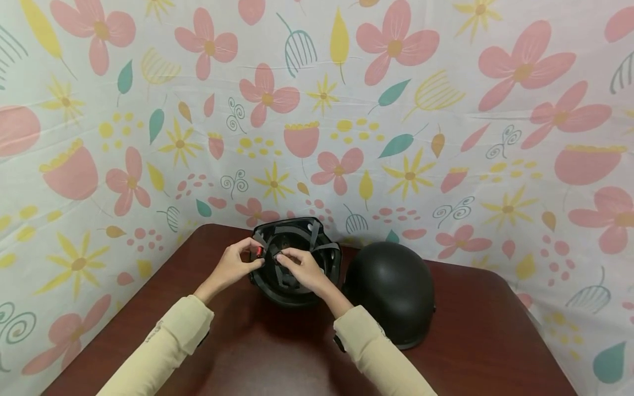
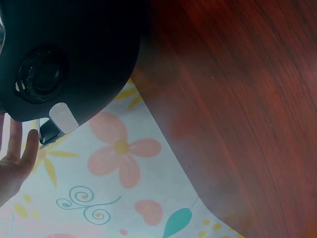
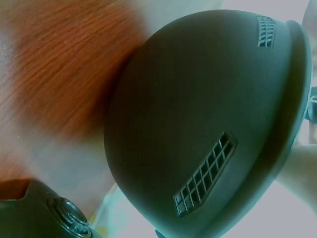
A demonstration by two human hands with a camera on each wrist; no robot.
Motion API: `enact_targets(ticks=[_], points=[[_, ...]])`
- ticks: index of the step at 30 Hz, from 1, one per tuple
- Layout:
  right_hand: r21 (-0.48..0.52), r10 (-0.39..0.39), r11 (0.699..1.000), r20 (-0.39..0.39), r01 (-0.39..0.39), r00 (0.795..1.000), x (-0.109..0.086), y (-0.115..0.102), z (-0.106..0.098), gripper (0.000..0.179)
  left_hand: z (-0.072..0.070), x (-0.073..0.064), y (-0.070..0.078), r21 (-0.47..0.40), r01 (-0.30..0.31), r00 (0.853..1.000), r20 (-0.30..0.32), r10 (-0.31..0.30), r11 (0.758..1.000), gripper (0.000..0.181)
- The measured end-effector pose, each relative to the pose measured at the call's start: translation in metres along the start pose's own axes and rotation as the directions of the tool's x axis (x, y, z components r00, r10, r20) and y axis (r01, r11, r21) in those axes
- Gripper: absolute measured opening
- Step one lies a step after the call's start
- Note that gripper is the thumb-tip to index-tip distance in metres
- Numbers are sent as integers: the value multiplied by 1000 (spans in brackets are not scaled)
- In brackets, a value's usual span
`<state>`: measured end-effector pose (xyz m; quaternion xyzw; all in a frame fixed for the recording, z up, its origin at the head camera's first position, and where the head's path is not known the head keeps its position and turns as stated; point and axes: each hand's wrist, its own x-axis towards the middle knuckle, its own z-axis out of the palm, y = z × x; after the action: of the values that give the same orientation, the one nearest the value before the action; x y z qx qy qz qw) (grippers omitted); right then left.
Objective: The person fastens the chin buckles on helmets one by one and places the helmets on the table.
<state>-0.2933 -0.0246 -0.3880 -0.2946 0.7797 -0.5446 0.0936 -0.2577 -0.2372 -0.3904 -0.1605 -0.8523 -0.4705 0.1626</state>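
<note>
A black helmet (image 1: 292, 300) lies with its hollow facing up and toward me, showing grey straps (image 1: 315, 233) and dark inner padding. At its left rim my left hand (image 1: 236, 263) pinches a small red buckle piece (image 1: 260, 251). My right hand (image 1: 303, 269) reaches over the hollow, with thumb and finger pinching a dark strap end that is mostly hidden by the fingertips. In the left wrist view, fingers (image 2: 30, 148) show beside a helmet wall with a round knob (image 2: 43, 74). A vented helmet shell (image 3: 198, 99) fills much of the right wrist view.
A second black helmet (image 1: 391, 291) stands dome up to the right, close beside the first and near my right forearm. Both are on a dark red-brown wooden table (image 1: 475, 330). A flower-patterned cloth (image 1: 337, 110) hangs behind the table's back edge.
</note>
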Motion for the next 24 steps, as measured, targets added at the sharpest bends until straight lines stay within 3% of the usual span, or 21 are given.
enact_targets(ticks=[6, 10, 17, 22, 24], points=[[-33, 16, 999, 78, -14, 997, -4, -1, -2, 33, 2, -1, -2, 35, -18, 999, 35, 17, 999, 20], [-71, 54, 996, 106, -46, 993, -6, 0, -2, 32, 2, -2, -1, 118, -53, 998, 52, 47, 992, 23], [-114, 86, 991, 109, -73, 990, -8, 2, -6, 29, 4, -6, 4, 279, -232, 972, 96, 213, 932, 28], [-59, 57, 997, 151, -48, 987, -9, 6, -9, 30, 9, -7, 6, 289, -253, 967, 113, 229, 923, 28], [-26, 33, 999, 159, -29, 987, -10, 6, -10, 29, 13, -4, 6, 326, -283, 959, 102, 264, 902, 28]])
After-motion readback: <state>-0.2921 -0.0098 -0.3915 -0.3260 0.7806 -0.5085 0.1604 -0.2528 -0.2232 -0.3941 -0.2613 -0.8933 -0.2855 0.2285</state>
